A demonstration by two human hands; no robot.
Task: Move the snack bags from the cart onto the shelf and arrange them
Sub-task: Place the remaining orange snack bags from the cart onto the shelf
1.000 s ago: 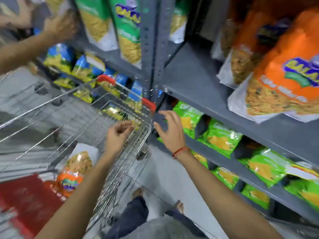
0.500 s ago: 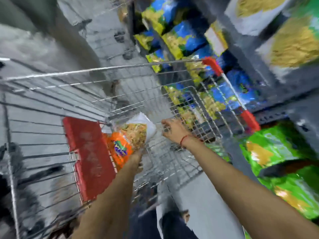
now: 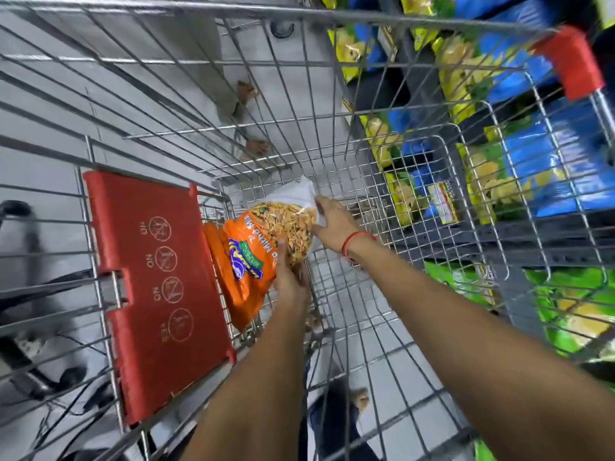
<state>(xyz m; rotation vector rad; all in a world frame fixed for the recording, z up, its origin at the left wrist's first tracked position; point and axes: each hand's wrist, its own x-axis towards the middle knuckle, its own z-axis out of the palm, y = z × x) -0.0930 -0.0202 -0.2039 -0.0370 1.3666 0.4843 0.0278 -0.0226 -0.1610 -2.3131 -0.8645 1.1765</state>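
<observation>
An orange snack bag (image 3: 253,247) with a clear window of yellow mix lies inside the wire cart (image 3: 332,61), beside the red child-seat flap (image 3: 156,277). My left hand (image 3: 289,277) grips the bag's near side. My right hand (image 3: 332,221), with a red thread at the wrist, holds the bag's white far end. A second orange bag edge shows under the first one. The shelf (image 3: 499,237) stands to the right of the cart.
Blue-and-yellow snack bags (image 3: 532,161) and green bags (image 3: 572,307) fill the shelf behind the cart's right wall. A red handle cap (image 3: 569,61) sits at the cart's top right corner. Someone's bare feet (image 3: 249,94) show on the grey floor beyond the cart.
Both my hands left the cart's rim and reached down into the basket. They now hold the orange bag, and my view has swung down over the cart.
</observation>
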